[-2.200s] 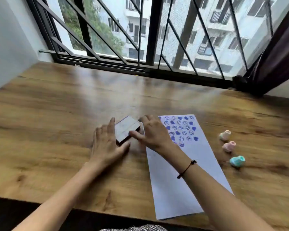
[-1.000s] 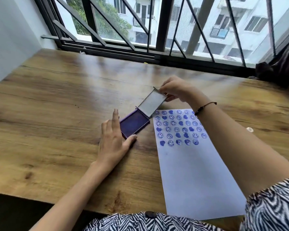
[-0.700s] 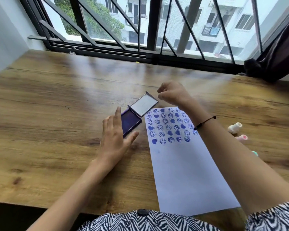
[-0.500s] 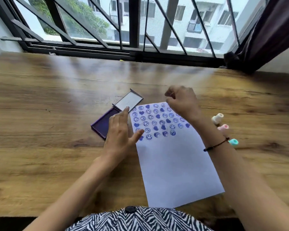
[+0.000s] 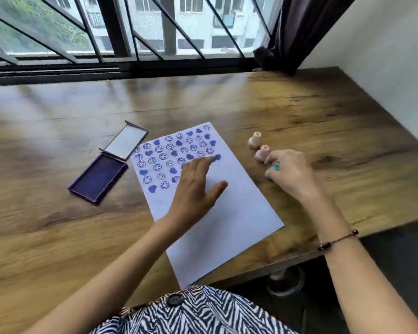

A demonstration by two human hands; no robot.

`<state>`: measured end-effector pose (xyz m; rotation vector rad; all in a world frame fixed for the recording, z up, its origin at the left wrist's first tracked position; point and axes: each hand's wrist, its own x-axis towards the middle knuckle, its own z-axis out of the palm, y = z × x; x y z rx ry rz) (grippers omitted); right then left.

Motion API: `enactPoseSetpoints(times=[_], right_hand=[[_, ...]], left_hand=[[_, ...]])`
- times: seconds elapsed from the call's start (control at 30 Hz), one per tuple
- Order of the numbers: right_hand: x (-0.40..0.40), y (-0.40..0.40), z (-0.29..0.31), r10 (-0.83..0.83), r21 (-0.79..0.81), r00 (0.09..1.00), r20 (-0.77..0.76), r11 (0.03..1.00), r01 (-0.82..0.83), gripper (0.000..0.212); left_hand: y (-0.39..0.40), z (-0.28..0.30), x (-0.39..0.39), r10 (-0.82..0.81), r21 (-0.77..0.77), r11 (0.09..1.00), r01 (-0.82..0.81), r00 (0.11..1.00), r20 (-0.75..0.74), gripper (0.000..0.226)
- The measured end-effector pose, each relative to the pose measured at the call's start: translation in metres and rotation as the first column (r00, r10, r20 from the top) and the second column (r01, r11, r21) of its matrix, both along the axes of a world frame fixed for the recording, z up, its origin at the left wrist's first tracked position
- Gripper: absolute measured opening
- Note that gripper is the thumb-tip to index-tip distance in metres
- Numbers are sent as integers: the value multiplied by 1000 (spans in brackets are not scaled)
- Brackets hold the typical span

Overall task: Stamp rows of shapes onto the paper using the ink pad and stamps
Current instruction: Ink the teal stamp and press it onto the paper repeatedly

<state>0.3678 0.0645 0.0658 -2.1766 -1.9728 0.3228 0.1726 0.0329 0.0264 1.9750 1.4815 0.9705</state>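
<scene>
Fingers spread and flat, the left hand [image 5: 195, 189] lies palm-down on the paper [image 5: 227, 213], holding nothing, its fingertips reaching up among the lowest printed rows and its thumb splayed out toward the sheet's bare middle. The forearm runs back from it across the paper's near left edge.

Over on the paper's right side, the right hand [image 5: 288, 172] is curled knuckles-up on the wooden table [image 5: 58, 237], fingers closed around the teal stamp [image 5: 273, 169]; only a bit of teal peeks out at the fingertips. A dark bead bracelet [image 5: 337, 240] circles that wrist.

Just beyond the right hand, still off the paper's right edge, stand the pink stamp [image 5: 261, 153] and, farther back, the cream stamp [image 5: 254, 139], both tilted slightly, close together in a short line. The pink one sits right beside the curled fingers.

The paper lies skewed on the table, its near corner hanging over the table edge. Its far end carries blue rows of smiley faces and solid hearts, mixed together; the near half is blank white.

Left of the paper, almost touching its far left corner, the ink pad [image 5: 98, 178] lies open, dark purple-blue pad facing up, its lid [image 5: 126, 142] folded back flat with a pale lining showing.
</scene>
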Motion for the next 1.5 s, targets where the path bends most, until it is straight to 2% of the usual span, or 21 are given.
enactPoseSetpoints(times=[0.07, 0.13, 0.17, 0.23, 0.27, 0.33, 0.47, 0.63, 0.73, 0.83, 0.9, 0.97, 1.0, 1.13, 1.2, 1.4, 1.5], right_hand=[[0, -6, -5, -12, 99, 997, -72, 995, 19, 20], [-6, -8, -5, -20, 143, 956, -292, 988, 64, 16], [-11, -10, -1, -32, 106, 883, -468, 990, 92, 14], [-29, -14, 8, -39, -19, 614, -788, 999, 39, 14], [-43, -15, 11, -30, -54, 493, -870, 998, -35, 15], [-58, -18, 14, -30, -74, 370, -928, 992, -105, 15], [-85, -22, 9, -36, -89, 297, -954, 982, -165, 16], [-138, -29, -1, -12, -91, 289, -957, 961, -261, 18], [-166, -35, -5, 70, -40, 328, -942, 948, -317, 21], [-190, -33, -4, 206, 51, 397, -894, 929, -367, 25], [-207, -23, -2, 348, 151, 505, -790, 909, -389, 18], [-228, -4, 3, 521, 277, 632, -574, 850, -448, 14], [-240, 7, 4, 587, 307, 660, -468, 809, -502, 14], [-283, 23, -8, 750, 203, 645, -144, 661, -723, 20], [-288, 20, -19, 791, 164, 610, -55, 609, -776, 19], [-291, 25, -26, 806, 163, 586, -82, 591, -790, 15], [-288, 23, -29, 812, 182, 575, -104, 584, -791, 14]], left_hand=[[-2, 0, 4, -8, -30, 999, 9, 999, 37, 43], [-7, 3, 2, 1, -105, 994, 12, 993, 122, 35], [-8, 5, 0, 12, -154, 988, 14, 985, 169, 32], [-10, 7, -7, 72, -244, 970, -5, 962, 264, 30], [-13, 8, -16, 117, -282, 959, -22, 939, 324, 29], [-15, 10, -22, 151, -325, 946, 0, 885, 440, 29], [-22, 14, -37, 210, -319, 947, -36, 822, 530, 25], [-43, 9, -78, 313, -292, 943, -162, 734, 603, 19], [-53, 5, -99, 375, -312, 923, -223, 702, 606, 13], [-60, 0, -118, 472, -368, 882, -296, 558, 683, 11], [-62, -4, -130, 531, -391, 844, -368, 466, 707, 10], [-64, -7, -139, 568, -406, 810, -423, 398, 720, 8], [-63, -8, -142, 583, -413, 795, -445, 370, 723, 7], [-64, -13, -148, 619, -438, 749, -497, 288, 731, 8], [-64, -15, -148, 624, -442, 741, -506, 274, 732, 11], [-60, -12, -147, 634, -470, 705, -531, 175, 753, 14], [-59, -12, -147, 640, -478, 701, -529, 172, 749, 14]])
